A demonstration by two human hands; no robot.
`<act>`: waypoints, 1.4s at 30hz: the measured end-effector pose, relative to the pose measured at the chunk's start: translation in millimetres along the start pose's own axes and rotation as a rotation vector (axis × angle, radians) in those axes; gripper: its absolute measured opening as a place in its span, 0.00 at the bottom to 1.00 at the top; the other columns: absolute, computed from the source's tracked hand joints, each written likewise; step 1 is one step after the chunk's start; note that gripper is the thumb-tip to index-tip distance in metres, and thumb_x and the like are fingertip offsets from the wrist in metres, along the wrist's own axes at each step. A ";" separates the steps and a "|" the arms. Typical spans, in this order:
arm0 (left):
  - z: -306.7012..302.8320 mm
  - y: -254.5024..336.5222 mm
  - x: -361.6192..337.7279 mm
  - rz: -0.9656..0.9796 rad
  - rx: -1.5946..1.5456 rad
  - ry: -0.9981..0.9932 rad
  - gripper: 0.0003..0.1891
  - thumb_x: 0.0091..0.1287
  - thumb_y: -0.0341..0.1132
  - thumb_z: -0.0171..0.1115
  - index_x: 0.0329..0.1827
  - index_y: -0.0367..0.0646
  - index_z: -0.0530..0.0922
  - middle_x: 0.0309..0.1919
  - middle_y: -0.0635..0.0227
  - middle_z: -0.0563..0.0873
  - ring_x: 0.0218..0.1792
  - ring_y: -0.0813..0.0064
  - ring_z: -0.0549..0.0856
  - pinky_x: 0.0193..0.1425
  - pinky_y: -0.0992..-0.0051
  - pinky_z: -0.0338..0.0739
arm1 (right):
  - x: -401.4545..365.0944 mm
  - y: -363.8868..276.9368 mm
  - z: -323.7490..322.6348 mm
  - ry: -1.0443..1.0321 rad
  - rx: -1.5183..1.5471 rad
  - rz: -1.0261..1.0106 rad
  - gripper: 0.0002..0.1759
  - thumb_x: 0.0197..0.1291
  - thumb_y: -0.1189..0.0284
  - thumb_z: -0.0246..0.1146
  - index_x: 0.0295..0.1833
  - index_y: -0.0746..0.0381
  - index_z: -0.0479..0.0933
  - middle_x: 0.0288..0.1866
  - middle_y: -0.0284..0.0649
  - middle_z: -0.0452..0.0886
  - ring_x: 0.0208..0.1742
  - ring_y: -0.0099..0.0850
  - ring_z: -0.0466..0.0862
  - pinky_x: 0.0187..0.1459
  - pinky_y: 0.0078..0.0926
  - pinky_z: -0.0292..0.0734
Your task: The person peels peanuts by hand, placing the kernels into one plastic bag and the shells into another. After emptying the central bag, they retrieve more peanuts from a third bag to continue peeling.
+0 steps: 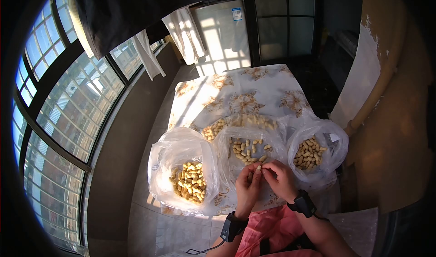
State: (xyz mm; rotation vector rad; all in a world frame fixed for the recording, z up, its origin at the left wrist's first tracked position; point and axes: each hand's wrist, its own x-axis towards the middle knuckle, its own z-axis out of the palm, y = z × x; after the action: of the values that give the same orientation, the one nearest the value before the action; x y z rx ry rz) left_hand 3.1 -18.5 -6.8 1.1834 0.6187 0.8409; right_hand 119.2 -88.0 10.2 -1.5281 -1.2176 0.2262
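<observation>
My left hand [248, 184] and my right hand [279, 177] meet at the fingertips over the near edge of the middle plastic bag [223, 159]. Their fingers pinch something small and pale, perhaps a peanut; a peanut also shows in the curled fingers of my left hand. Loose peanuts [245, 157] lie in the middle bag just beyond my hands. On the left, an open plastic bag [159, 166] holds a pile of peanuts [189, 183]. The right plastic bag [338, 150] holds more peanuts [309, 153].
The table [268, 86] has a flowered cloth. Behind the middle bag lie further peanuts [213, 129] under or in clear plastic. Windows [81, 107] line the left side, clothes [184, 32] hang above, and a brown wall [386, 148] stands at the right.
</observation>
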 end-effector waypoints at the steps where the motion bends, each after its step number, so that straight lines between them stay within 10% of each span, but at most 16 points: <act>1: -0.3 -0.3 -0.1 -0.004 0.006 -0.001 0.11 0.78 0.29 0.60 0.60 0.37 0.80 0.46 0.73 0.86 0.45 0.87 0.81 0.48 0.86 0.76 | -0.2 0.3 0.1 -0.002 0.000 0.003 0.05 0.63 0.80 0.64 0.45 0.65 0.79 0.39 0.46 0.83 0.39 0.46 0.85 0.39 0.37 0.77; 42: 4.0 3.9 -0.4 -0.019 -0.023 0.052 0.07 0.81 0.33 0.56 0.55 0.42 0.76 0.40 0.76 0.82 0.38 0.88 0.79 0.43 0.85 0.75 | -0.6 2.3 1.6 0.023 -0.022 -0.028 0.06 0.65 0.80 0.64 0.46 0.65 0.81 0.38 0.45 0.82 0.38 0.45 0.85 0.39 0.36 0.77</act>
State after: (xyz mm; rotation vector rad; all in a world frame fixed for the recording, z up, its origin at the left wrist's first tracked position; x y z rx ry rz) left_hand 5.1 -20.5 -1.9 1.1359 0.6601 0.8629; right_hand 119.1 -87.1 7.4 -1.5279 -1.2263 0.1768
